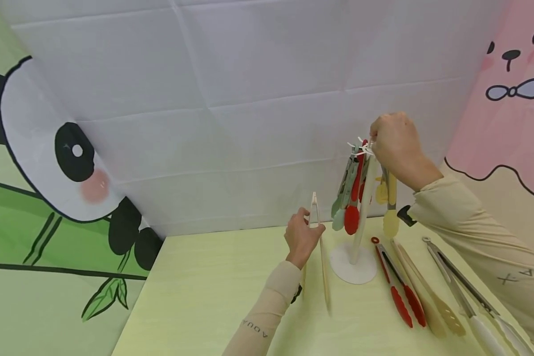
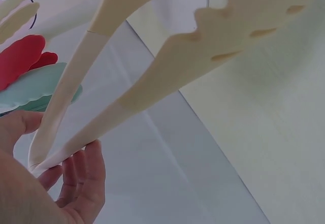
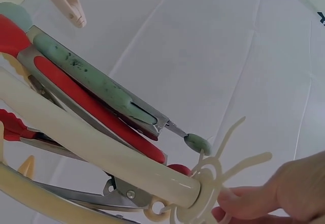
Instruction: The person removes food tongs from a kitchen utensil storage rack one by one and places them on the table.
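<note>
Left hand (image 1: 301,235): just left of the white stand (image 1: 362,212), above the table (image 1: 196,291). Holds pale beige tongs (image 2: 172,56), thumb on one arm, fingers on the other, near the hinge. Hinge end up, arms hanging spread; one head has a toothed edge and slots.

Right hand (image 1: 399,148): at the top of the white stand. Thumb and fingers pinch the edge of its hook ring (image 3: 209,196); curved prongs stick out beside them. The post runs down to a round base on the table.

Hung on the white stand, head view: green tongs (image 1: 349,180) on its left side, heads down; red tongs (image 1: 351,217) next to them, close against the post; yellow tongs (image 1: 390,222) on its right side, below the right hand. More red and yellow pieces show behind; overlap too dense to count.

On the table, right of the white stand, in order outward: red-tipped tongs (image 1: 400,301), arms apart; wood-coloured tongs (image 1: 449,316), one head slotted, just beside them; steel tongs (image 1: 485,333) with whitish heads, farthest right, partly out of frame.

Behind the white stand: creased pale cloth (image 1: 204,148). Panda drawing (image 1: 31,163) well to its left.
</note>
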Demonstrator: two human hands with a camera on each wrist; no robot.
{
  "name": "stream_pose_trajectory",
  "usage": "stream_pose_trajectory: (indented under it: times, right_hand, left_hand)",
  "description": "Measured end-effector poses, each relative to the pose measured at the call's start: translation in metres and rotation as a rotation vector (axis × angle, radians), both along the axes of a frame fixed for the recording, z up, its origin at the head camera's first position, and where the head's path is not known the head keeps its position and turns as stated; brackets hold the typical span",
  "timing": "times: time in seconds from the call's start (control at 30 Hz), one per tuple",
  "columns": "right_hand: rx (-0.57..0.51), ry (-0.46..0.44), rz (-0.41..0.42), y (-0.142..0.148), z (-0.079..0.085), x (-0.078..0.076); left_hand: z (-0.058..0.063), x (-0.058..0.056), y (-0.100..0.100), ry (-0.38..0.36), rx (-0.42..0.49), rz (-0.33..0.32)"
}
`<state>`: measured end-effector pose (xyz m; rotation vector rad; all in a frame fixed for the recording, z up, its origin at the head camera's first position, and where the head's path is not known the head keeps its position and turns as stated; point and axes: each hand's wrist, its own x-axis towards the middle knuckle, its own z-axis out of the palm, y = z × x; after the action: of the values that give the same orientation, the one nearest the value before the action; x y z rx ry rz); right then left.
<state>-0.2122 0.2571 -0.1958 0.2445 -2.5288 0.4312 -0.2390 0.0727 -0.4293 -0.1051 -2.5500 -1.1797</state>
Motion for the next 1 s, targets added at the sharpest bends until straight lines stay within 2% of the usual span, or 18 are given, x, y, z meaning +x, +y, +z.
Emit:
stream_pose_trajectory:
  times: [0.3,1.0]
  right_hand:
    - [-0.017,0.001,0.03,0.004,0.001,-0.002]
    - [0.038,-0.006,0.139,0.018,0.005,-0.007]
  left_hand:
    - [-0.008,-0.005,-0.003,-0.046,0.006,-0.004]
    - [-0.024,-0.01,-0.003,-0.153,-0.028,-0.009]
